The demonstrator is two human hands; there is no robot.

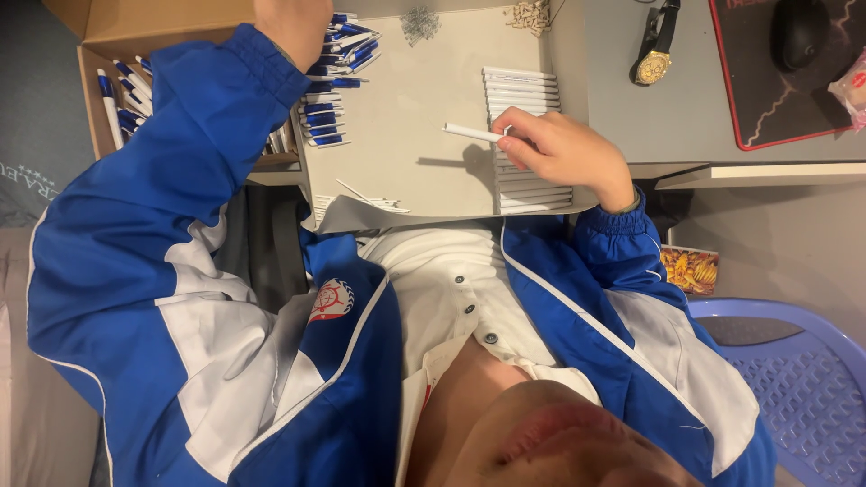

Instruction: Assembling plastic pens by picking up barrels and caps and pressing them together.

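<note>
Head view: the right hand's (564,151) fingers are clamped on a white pen barrel (471,133) over the barrel row (528,90) at upper centre-right, seemingly mid-pick, while the left hand (290,27) reaches the blue-and-white pens (338,50) at upper left, its grip cropped and untellable.

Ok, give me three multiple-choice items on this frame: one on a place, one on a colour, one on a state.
1. Where is the wristwatch?
A. on the grey desk, left of the mouse mat
B. on a wrist
C. on the floor

2. What colours are the pens by the left hand?
A. red and black
B. blue and white
C. green

3. What is the right hand doing?
A. lying flat, empty
B. pinching a white tube
C. gripping a cup

Answers: A, it lies beside the mat; B, blue ends on white barrels; B, the fingers close on the tube.
</note>
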